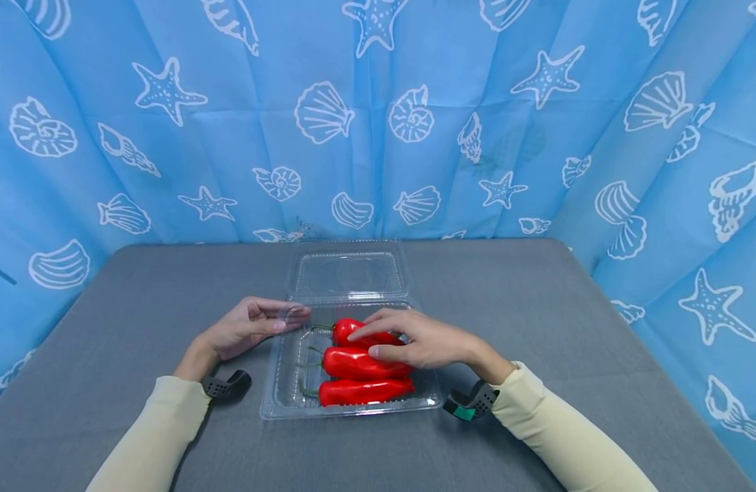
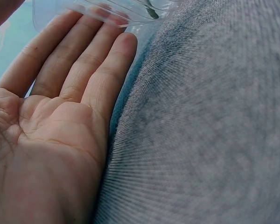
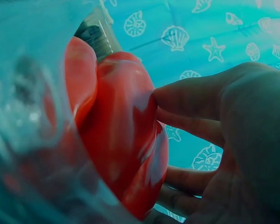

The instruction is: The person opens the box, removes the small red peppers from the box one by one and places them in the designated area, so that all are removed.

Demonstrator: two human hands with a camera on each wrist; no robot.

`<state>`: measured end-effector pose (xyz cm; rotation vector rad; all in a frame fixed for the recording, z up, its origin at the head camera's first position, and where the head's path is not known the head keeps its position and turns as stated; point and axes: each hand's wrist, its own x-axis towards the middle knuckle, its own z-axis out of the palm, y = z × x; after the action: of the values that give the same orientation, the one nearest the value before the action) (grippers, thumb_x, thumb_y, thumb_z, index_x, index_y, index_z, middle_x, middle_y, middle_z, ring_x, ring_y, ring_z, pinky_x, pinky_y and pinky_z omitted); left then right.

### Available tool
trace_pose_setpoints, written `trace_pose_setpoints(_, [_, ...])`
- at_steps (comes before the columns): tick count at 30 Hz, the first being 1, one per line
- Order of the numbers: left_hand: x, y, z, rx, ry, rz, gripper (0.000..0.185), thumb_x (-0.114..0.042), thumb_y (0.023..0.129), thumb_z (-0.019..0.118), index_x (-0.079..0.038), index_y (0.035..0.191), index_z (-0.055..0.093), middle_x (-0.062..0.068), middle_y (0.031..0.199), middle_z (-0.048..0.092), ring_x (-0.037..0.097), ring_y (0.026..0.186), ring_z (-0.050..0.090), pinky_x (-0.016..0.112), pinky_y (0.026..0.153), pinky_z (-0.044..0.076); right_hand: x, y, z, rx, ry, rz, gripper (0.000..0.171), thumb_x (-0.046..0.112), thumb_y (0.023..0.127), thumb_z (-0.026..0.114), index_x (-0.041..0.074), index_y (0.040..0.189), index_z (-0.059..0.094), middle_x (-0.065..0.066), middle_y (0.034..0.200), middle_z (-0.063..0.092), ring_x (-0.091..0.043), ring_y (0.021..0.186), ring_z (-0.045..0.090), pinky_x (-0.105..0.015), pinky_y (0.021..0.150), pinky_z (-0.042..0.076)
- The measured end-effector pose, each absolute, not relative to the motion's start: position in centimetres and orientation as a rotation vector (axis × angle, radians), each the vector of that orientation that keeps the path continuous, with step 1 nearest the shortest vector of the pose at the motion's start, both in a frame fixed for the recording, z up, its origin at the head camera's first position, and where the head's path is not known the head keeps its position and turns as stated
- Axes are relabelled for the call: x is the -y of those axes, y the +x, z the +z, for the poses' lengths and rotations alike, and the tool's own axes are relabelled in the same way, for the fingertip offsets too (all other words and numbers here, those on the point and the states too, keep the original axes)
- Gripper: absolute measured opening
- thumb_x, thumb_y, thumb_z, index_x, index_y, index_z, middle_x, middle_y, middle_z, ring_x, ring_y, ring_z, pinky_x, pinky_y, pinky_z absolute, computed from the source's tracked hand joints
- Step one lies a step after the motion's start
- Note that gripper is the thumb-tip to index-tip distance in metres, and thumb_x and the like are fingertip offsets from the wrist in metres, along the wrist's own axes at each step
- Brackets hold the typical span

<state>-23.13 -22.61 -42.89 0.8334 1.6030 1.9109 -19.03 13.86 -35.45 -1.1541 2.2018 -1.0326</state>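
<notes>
A clear plastic clamshell tray (image 1: 272, 403) lies open in the middle of the grey table, its lid (image 1: 347, 273) folded flat behind it. Three red peppers lie side by side in it: far (image 1: 346, 329), middle (image 1: 353, 364), near (image 1: 362, 391). My right hand (image 1: 415, 339) lies over the far pepper, fingers across its top and thumb on its near side. In the right wrist view the thumb (image 3: 186, 98) touches a pepper (image 3: 121, 140) with the fingers under it. My left hand (image 1: 249, 328) is flat, palm up, and its fingertips (image 2: 121, 28) touch the tray's far-left corner (image 2: 107, 10).
The grey cloth-covered table (image 1: 569, 307) stretches to both sides and in front of the tray. A blue curtain (image 1: 415, 123) printed with shells and starfish closes off the back and both sides. Black wrist mounts (image 1: 227, 385) sit by both cuffs.
</notes>
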Motion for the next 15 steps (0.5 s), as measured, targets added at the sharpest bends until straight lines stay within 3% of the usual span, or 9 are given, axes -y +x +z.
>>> trace_pose_setpoints(5, [22.62,-23.1,-42.84,-1.594,0.834,1.909,0.043,0.004,0.098,0.056,0.01,0.141,0.052,0.02,0.139,0.06,0.026,0.132,0.056,0.034,0.11,0.044,-13.84,-19.19,-35.47,-2.22,-1.148,-1.062,0.042,0.022,0.096,0.067,0.017,0.138,0.064,0.0,0.132,0.058,-0.021,0.115,0.053,-0.036,0.087,0.057])
trace_pose_setpoints(15, [22.54,-23.1,-42.83,-1.591,0.839,1.91,0.044,0.006,0.097,0.057,0.011,0.141,0.051,0.02,0.14,0.059,0.027,0.133,0.055,0.036,0.111,0.043,-14.15,-19.67,-35.6,-2.302,-1.136,-1.166,0.042,0.017,0.093,0.072,0.015,0.135,0.065,-0.005,0.131,0.059,-0.024,0.117,0.055,-0.038,0.091,0.056])
